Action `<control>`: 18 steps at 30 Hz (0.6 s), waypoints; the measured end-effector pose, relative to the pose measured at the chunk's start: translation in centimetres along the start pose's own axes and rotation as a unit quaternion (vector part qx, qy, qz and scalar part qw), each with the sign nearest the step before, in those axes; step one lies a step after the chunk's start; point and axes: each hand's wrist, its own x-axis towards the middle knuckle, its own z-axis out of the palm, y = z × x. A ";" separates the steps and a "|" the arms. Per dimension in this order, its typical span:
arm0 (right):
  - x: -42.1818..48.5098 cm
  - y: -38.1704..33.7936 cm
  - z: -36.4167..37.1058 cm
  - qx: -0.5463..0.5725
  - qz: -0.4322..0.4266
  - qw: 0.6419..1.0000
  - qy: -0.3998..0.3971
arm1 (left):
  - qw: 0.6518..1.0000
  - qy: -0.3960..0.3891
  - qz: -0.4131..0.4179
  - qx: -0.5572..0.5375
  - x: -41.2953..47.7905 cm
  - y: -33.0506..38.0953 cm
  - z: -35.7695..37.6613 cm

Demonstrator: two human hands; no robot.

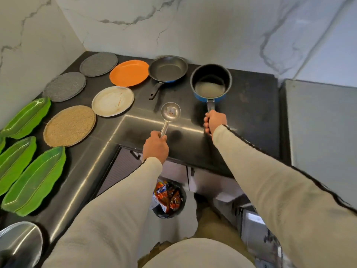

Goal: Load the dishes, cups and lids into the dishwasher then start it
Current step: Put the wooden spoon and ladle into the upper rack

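Just beyond the right-hand fingers [206,124] the saucepan [211,82] is blue outside and black inside, and beyond the left-hand fingers [154,134] the ladle [170,112] is silver steel with a few orange-brown specks in its bowl. Farther past the left-hand fingers are a frying pan [168,69], black inside and blue beneath, and an orange plate [129,73]. To their left lie two speckled grey plates [99,64], a white plate [113,101] smeared pale brown, a grainy tan plate [69,126] and glossy green dishes [36,180] with lighter leaf-vein lines. The table [251,105] is glossy black, the wall [173,26] white marble veined in grey, and the sleeves [108,219] beige with a dark seam.
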 end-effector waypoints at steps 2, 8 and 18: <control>-4.6 2.7 -2.9 -0.024 -0.053 0.998 0.011 | 0.998 -0.016 0.022 -0.054 -2.4 0.1 0.4; -14.4 13.4 -11.6 -0.118 -0.143 0.975 0.122 | 0.982 -0.086 0.086 -0.145 -12.7 -0.3 2.6; -30.6 30.8 -26.6 -0.114 -0.018 0.958 0.264 | 0.968 -0.190 0.088 -0.135 -33.2 -0.8 8.5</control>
